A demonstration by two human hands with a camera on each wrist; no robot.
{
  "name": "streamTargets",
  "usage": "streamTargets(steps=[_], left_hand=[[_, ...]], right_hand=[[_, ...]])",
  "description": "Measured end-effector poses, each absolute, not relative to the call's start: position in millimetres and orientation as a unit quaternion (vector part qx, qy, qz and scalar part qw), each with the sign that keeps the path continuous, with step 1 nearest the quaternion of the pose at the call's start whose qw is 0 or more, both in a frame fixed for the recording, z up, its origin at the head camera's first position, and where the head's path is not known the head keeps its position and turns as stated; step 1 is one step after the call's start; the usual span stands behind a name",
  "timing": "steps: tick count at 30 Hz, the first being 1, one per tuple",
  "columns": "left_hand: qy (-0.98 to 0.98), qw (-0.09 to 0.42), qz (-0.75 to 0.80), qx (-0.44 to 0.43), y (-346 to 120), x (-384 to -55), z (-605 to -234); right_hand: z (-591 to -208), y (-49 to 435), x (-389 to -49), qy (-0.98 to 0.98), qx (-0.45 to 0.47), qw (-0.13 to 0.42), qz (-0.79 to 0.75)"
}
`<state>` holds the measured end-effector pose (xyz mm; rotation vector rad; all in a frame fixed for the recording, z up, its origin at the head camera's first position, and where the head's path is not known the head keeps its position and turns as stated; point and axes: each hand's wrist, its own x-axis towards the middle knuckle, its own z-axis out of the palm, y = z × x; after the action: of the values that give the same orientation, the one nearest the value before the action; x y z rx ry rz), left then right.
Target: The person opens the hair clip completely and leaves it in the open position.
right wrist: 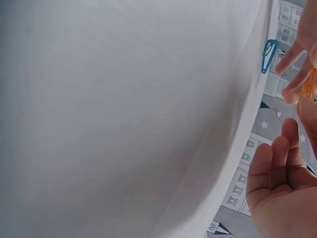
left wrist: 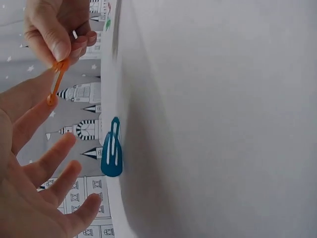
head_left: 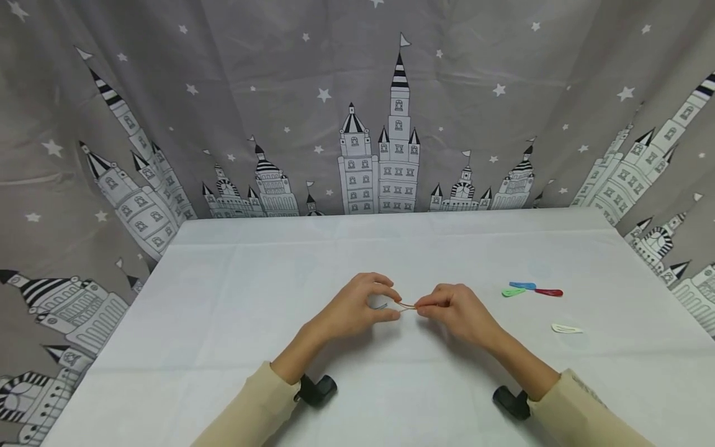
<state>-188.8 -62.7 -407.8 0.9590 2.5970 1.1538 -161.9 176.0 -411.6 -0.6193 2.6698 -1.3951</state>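
Observation:
Between both hands is a thin orange hair clip (head_left: 408, 306), its two arms spread apart. My right hand (head_left: 460, 313) pinches one end between thumb and curled fingers. At the other end, the thumb and index fingertip of my left hand (head_left: 357, 305) hold the clip's arms. The left hand's other fingers (left wrist: 59, 153) are spread and touch nothing. On the table beyond the left hand lies a blue hair clip (left wrist: 112, 151), partly hidden by that hand in the head view. The right wrist view catches only part of the orange clip (right wrist: 309, 87) at its edge.
To the right on the white table (head_left: 223, 298) lie a blue clip (head_left: 522, 285), a green clip (head_left: 512, 292) and a red clip (head_left: 549, 292) close together. A cream clip (head_left: 566, 328) lies nearer. A grey castle-print curtain (head_left: 251, 81) hangs behind.

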Motion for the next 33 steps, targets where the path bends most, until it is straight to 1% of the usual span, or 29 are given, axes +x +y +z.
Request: streamTargets(steps=[4, 15, 21, 33], left_hand=[[0.862, 0.085, 0.381, 0.324, -63, -194, -410], [0.879, 0.096, 0.324, 0.336, -58, -205, -416], [0.895, 0.095, 0.274, 0.34, -55, -206, -418], [0.911, 0.08, 0.213, 0.343, -50, -204, -416]], right_hand=[[-413, 175, -165, 0.872, -0.195, 0.034, -0.448], [-418, 173, -169, 0.879, -0.178, 0.038, -0.44], [-421, 170, -170, 0.896, -0.178, 0.044, -0.405], [-422, 168, -171, 0.912, -0.16, 0.036, -0.375]])
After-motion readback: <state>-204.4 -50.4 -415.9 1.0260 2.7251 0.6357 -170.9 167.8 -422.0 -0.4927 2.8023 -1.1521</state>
